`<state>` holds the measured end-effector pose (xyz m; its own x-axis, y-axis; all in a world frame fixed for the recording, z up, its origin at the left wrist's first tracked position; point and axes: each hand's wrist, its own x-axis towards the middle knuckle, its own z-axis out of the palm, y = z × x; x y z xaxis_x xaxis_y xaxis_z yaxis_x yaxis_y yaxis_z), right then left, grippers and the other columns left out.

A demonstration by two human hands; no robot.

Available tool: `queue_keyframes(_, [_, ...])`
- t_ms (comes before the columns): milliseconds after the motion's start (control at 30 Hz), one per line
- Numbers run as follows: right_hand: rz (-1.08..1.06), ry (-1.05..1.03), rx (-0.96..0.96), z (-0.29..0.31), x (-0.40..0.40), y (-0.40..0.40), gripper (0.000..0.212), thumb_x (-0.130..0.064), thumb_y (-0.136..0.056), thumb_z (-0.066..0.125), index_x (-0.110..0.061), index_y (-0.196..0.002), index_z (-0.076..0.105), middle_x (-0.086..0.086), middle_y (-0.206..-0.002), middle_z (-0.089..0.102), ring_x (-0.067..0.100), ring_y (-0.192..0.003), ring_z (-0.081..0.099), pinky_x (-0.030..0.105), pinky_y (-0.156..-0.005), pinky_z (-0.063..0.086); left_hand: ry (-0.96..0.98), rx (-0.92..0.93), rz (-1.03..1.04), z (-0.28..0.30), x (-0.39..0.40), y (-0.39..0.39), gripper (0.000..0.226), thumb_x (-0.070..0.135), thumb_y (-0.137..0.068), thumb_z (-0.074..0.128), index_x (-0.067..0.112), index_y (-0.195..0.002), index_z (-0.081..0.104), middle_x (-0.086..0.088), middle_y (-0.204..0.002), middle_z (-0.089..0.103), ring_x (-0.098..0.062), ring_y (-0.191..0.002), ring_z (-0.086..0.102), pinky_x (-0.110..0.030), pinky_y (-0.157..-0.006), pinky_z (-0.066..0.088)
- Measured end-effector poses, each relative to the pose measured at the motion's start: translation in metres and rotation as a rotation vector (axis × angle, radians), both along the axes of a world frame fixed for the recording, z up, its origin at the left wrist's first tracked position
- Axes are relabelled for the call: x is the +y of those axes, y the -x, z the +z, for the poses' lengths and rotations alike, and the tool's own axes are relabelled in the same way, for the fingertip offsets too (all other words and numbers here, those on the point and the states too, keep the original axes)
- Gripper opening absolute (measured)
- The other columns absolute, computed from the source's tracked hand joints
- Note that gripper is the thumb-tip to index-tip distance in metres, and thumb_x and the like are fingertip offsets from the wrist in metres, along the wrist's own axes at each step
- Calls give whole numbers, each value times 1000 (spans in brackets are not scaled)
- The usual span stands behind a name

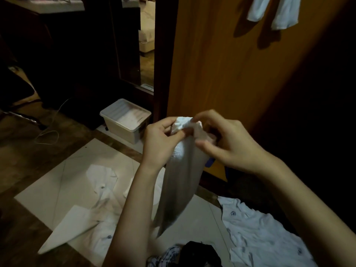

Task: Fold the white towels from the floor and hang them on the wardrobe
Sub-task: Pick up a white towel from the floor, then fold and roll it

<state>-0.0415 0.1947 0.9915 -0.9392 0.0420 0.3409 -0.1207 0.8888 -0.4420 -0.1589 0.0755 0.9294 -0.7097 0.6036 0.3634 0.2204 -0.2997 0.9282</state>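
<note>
A white towel [180, 182] hangs down in a long narrow strip in front of me. Both hands hold its bunched top end. My left hand [159, 143] pinches the left side of the bunch, and my right hand [227, 143] grips the right side with curled fingers. The orange-brown wardrobe door [231, 74] stands just behind the hands. Two white towels [273, 10] hang at its top right. More white towels lie on the floor, several at the lower left [92, 214] and a crumpled one at the lower right [256, 228].
A white plastic bin [125, 120] stands on the floor left of the wardrobe. A white cable [48, 135] loops over the dark floor at left. Dark furniture fills the upper left. A dark garment [198, 253] lies at the bottom edge.
</note>
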Motion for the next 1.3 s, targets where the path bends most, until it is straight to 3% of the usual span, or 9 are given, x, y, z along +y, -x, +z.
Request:
queue_keyframes(133, [136, -179, -282, 16, 8, -4, 49, -11, -81, 70, -20, -127, 55, -12, -108, 54, -6, -93, 53, 11, -76, 44, 4, -2, -18, -3, -5, 6, 32, -3, -82, 66, 26, -95, 66, 22, -85, 71, 0, -88, 67, -13, -74, 50])
queue_keyframes(233, [131, -421, -29, 19, 5, 3, 22, -23, -81, 66, -16, -101, 65, -5, -90, 51, 6, -75, 50, 15, -59, 41, 14, 0, -64, -4, -1, 1, 34, -7, -80, 66, 24, -94, 67, 19, -84, 72, -1, -86, 68, -15, -76, 52])
queue_keyframes(300, [116, -460, 94, 19, 6, 9, 25, -37, -80, 63, -13, -84, 64, -1, -88, 45, 8, -77, 41, 17, -57, 36, 6, -9, -96, -2, 3, -4, 34, -11, -78, 65, 20, -92, 66, 17, -80, 72, 1, -81, 67, -16, -73, 52])
queue_keyframes(500, [46, -76, 89, 11, 14, 18, 27, -39, -81, 62, -13, -87, 61, 0, -117, 54, 9, -107, 52, 29, -84, 49, -22, 4, -98, 7, 2, -7, 34, -5, -82, 63, 26, -96, 64, 23, -85, 71, 5, -86, 65, -13, -73, 50])
queue_keyframes(700, [-62, 85, 95, 3, 9, 19, 14, -25, -86, 64, -20, -88, 52, 3, -103, 65, 8, -92, 59, 25, -77, 49, 12, -42, -272, 6, -4, -2, 23, 20, -97, 44, 27, -113, 60, 18, -103, 68, -2, -102, 62, -19, -82, 49])
queue_keyframes(833, [-133, 185, 154, -1, 5, 20, 15, -23, -85, 68, -21, -88, 54, 1, -97, 65, 11, -88, 62, 34, -75, 52, 50, 46, -289, 11, -7, -4, 32, 15, -88, 63, 31, -114, 55, 25, -104, 66, 1, -103, 62, -14, -79, 49])
queue_keyframes(1033, [-37, 867, 72, -38, -1, 10, 47, -38, -69, 71, -25, -111, 55, -7, -112, 65, 10, -106, 63, 25, -83, 52, -120, 29, -215, 18, -10, -6, 30, 14, -79, 60, 23, -108, 58, 22, -100, 69, 0, -100, 64, -15, -80, 50])
queue_keyframes(1167, [45, 943, 116, -64, -10, 2, 27, -22, -77, 68, -32, -102, 72, -12, -102, 72, 8, -97, 68, 19, -78, 52, -156, 48, -275, 28, -10, -8, 31, 12, -83, 64, 21, -110, 56, 22, -102, 68, 1, -101, 63, -15, -80, 51])
queue_keyframes(1300, [56, 961, 214, -55, -9, 3, 37, -7, -85, 59, -38, -97, 73, -14, -97, 73, 5, -93, 68, 18, -76, 52, -183, 34, -298, 33, -7, -11, 40, 31, -74, 69, 25, -111, 55, 20, -104, 68, -2, -103, 63, -18, -81, 51])
